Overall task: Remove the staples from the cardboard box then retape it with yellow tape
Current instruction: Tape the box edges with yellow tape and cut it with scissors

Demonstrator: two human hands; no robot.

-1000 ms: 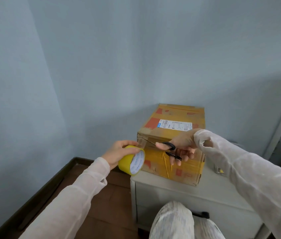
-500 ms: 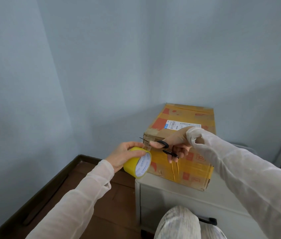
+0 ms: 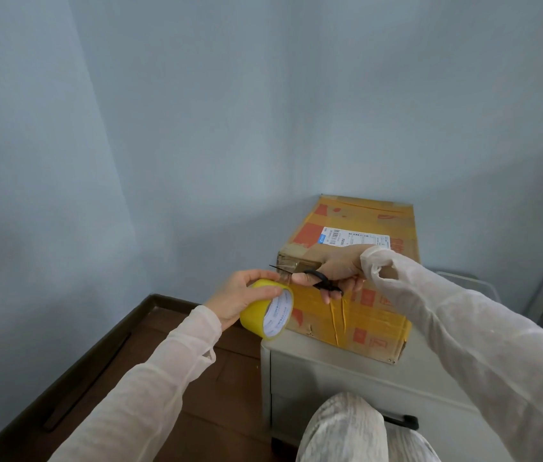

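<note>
A cardboard box (image 3: pixel 363 221) with orange print and a white shipping label lies on a grey cabinet (image 3: pixel 336 365). Strips of yellow tape run down its near face. My left hand (image 3: pixel 240 295) grips a roll of yellow tape (image 3: pixel 268 313) just left of the box's near left corner. A short stretch of tape runs from the roll toward that corner. My right hand (image 3: pixel 336 270) holds black-handled scissors (image 3: pixel 316 280), fingers through the loops. The blades point left and sit at the stretch of tape beside the corner.
The cabinet has a black drawer handle (image 3: pixel 401 420) on its front. Pale blue walls close in behind and to the left. A brown floor with dark skirting (image 3: pixel 97 355) lies below left. My knee (image 3: pixel 346 428) is at the bottom edge.
The view has drifted a little, so the box sits further right in frame. Both hands stay at the box's near left corner, with the scissors kept at the tape.
</note>
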